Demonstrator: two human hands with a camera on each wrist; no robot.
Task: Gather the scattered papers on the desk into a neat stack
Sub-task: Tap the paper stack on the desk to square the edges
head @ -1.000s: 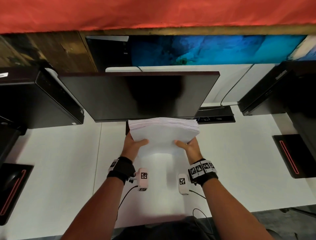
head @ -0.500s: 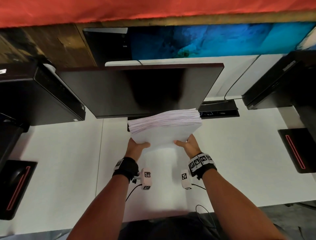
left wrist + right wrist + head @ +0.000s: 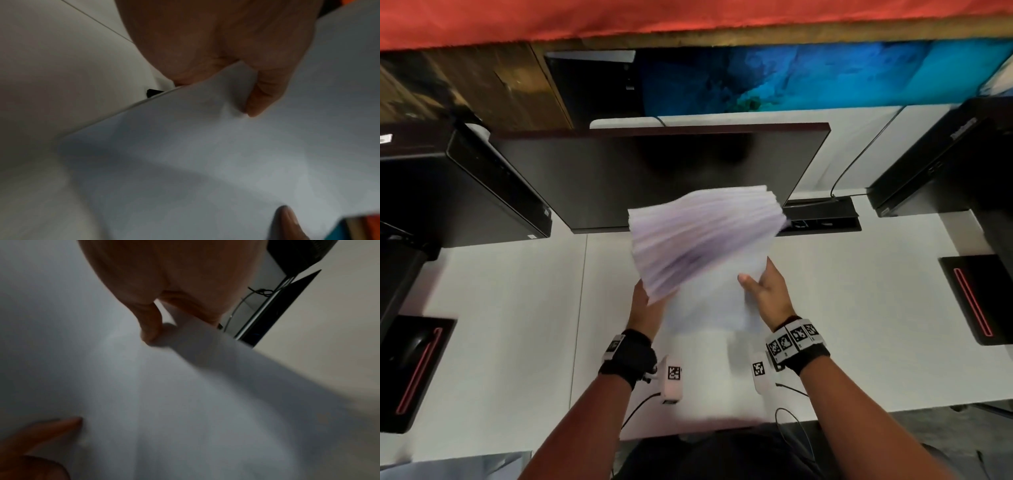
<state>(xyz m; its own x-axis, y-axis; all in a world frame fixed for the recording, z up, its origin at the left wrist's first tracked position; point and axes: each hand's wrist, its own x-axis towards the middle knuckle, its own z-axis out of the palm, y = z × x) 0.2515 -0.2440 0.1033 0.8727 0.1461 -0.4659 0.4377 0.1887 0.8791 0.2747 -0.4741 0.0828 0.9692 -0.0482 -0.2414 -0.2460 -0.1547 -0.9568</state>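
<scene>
A thick stack of white papers (image 3: 702, 240) is held in the air above the white desk (image 3: 510, 308), in front of the dark monitor (image 3: 654, 171). The stack is tilted, with its right side raised, and its fanned far edge is blurred. My left hand (image 3: 645, 305) grips the stack's near left corner, thumb on the face of the paper (image 3: 205, 162) and fingers behind it. My right hand (image 3: 765, 291) grips the near right edge, thumb on the paper (image 3: 164, 402) and fingers hidden behind.
Black computer towers stand at the left (image 3: 448, 192) and right (image 3: 945, 161). A cable box (image 3: 822, 219) sits behind the stack. Dark mouse pads with red stripes lie at the far left (image 3: 414, 370) and far right (image 3: 976, 301). Cables (image 3: 787, 414) hang at the desk's near edge.
The stack has risen off the desk and rotated, its right side lifting. Both hands have kept their grip, the right hand moving up and the left staying lower.
</scene>
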